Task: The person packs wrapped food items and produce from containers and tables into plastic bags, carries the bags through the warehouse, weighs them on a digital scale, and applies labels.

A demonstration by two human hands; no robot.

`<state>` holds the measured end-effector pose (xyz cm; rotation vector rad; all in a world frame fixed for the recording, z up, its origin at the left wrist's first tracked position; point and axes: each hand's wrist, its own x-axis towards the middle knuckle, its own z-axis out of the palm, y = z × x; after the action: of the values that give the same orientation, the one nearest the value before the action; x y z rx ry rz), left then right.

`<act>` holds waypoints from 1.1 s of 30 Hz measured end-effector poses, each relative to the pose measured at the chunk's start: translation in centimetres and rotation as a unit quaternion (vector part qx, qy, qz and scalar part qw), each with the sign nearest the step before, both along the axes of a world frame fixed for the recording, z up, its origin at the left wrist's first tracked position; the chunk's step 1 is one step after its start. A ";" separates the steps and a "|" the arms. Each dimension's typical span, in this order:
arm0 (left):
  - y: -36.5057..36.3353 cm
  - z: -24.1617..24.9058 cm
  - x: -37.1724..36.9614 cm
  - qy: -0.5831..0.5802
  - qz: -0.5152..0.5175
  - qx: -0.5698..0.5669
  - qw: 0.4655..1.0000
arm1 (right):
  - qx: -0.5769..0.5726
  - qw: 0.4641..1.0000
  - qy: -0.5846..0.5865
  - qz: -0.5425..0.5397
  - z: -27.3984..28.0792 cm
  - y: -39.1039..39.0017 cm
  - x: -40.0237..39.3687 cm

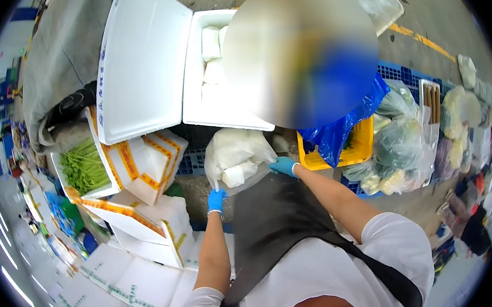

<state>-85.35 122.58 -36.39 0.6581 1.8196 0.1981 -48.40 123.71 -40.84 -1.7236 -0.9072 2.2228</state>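
Note:
A clear plastic bag [231, 140] hangs in front of my apron, its mouth spread toward me. White wrapped packs [239, 174] show inside it; their contents cannot be made out. My left hand [217, 201], in a blue glove, is closed on the near left edge of the bag. On the right edge, my right hand [284, 166], gloved in blue too, pinches the plastic. Just beyond the bag stands a white foam box [199, 54] holding several similar white packs [211, 43], with its large lid [143, 64] tilted up at the left.
Left of me, a foam box holds green leafy stalks [84, 167], above stacked white foam boxes [148, 229]. To the right are a yellow crate [359, 145] with blue plastic [336, 133] and bagged vegetables [399, 143] on a blue pallet [409, 76]. A blurred patch hides the area ahead.

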 end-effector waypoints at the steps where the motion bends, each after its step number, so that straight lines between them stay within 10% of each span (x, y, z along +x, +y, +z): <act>1: -0.3 -0.3 -0.6 -0.035 0.019 0.001 0.999 | 0.005 1.000 0.001 -0.007 0.0 -0.3 -0.4; 9: -3.8 5.6 -1.7 -0.133 0.070 -0.032 0.988 | 0.070 0.987 -0.137 0.046 7.7 -5.2 -3.9; 16: -10.6 11.1 -6.6 -0.238 0.165 0.006 0.957 | 0.148 0.958 -0.198 -0.146 14.5 -17.8 -10.1; 27: -14.5 20.1 -1.5 -0.118 -0.397 0.082 0.907 | 0.070 0.924 -0.211 -0.311 31.5 -40.4 -13.1; 33: -18.0 24.9 11.9 -0.188 -0.479 0.029 0.857 | -0.014 0.863 -0.221 -0.454 37.3 -51.7 -11.2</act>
<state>-73.49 104.62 -11.48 1.3811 0.9516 -0.2783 -59.55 71.98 -3.50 -2.0953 -0.0263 1.2480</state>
